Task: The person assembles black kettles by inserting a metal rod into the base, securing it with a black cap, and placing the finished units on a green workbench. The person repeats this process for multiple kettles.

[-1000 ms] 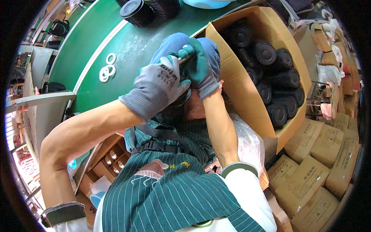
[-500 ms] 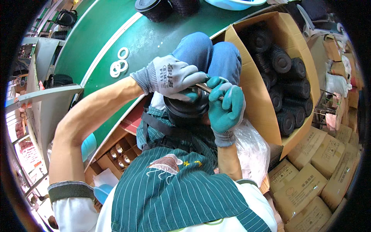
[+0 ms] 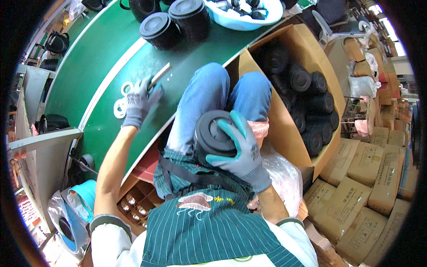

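Observation:
My right hand (image 3: 242, 153), in a grey and teal glove, grips a black cylinder with a round lid-like top (image 3: 214, 132) against my lap. Its fingers spread around the top and side. Over the green tabletop (image 3: 102, 147) at the left, my gloved left hand (image 3: 140, 101) is slightly blurred, thumb and fingers apart. At its fingertips a thin, flat metal bar (image 3: 161, 73) lies on the table. White rings (image 3: 119, 109) lie beside and partly under this hand.
Black lidded cylinders (image 3: 189, 18) and a light blue basin (image 3: 244, 22) of small parts stand at the far side. To the right, an open carton (image 3: 291, 120) holds several ribbed black cylinders. Sealed cartons (image 3: 342, 204) stack at the lower right; a divided box (image 3: 149, 202) sits left of my lap.
My left hand has left the black cylinder and moved left to the table with the metal bar. My right hand has come off the bar and taken hold of the cylinder.

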Motion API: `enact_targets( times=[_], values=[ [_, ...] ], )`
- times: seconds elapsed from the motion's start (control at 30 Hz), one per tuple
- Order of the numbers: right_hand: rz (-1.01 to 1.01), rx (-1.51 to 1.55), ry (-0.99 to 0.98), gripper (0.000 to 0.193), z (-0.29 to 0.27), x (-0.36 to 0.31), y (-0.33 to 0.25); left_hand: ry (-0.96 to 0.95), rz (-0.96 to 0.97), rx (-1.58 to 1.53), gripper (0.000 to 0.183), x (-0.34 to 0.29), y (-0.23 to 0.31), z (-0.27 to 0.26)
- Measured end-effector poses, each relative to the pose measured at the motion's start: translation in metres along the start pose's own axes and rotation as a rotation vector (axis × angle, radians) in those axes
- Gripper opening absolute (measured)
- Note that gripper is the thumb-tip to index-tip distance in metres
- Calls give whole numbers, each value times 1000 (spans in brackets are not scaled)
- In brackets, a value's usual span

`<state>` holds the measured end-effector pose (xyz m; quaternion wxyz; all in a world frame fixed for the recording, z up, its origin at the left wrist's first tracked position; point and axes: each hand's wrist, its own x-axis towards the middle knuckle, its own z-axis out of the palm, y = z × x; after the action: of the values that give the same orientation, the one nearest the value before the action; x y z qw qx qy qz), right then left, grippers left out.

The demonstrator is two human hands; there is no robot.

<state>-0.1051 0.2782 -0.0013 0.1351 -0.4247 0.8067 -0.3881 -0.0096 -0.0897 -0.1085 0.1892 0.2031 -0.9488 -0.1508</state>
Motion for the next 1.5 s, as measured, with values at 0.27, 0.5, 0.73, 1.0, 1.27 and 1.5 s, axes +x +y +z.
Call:
enact_targets(
  times=[0.27,0.5,0.73,1.0,1.27,1.5],
  values=[
    [-182,88,328,79,-67,41,-35,-2,-33,16,92,-28,17,-26],
    [468,1410,368,52,20,114,38,222,369,-451,103,-41,61,-94],
    [555,1551,-277,58,110,217,-16,373,93,-247,83,-7,-3,-164],
    [447,1787,-474,77,56,202,33,453,-230,139,50,166,-142,-163],
    [521,1979,-374,67,67,181,48,268,-309,122,67,321,-251,-91],
    [428,1842,-499,82,74,176,71,211,-504,494,81,195,-285,-130]
  ],
)
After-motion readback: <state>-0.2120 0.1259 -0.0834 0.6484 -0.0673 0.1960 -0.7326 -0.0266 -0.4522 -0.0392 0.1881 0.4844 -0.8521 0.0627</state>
